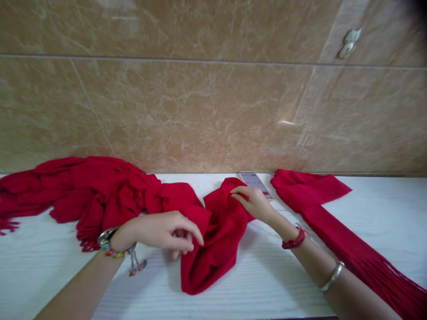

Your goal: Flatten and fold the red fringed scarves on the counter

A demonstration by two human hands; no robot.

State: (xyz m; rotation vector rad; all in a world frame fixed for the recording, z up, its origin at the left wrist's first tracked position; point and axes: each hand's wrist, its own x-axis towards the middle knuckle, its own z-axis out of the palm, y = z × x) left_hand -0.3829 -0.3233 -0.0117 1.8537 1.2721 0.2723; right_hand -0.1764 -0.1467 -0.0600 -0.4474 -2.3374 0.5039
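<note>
Braceleted forearms (316, 262), hands (255, 204) at red fabric (223, 231)

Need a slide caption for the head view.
Bare left hand and right hand at crumpled red fabric on a white wood-grain tabletop, a flat rectangular phone near the marbled tan wall.

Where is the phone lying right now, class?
In the head view, the phone lies right of centre on the white tabletop, near the tiled wall, just beyond the right hand.
</note>
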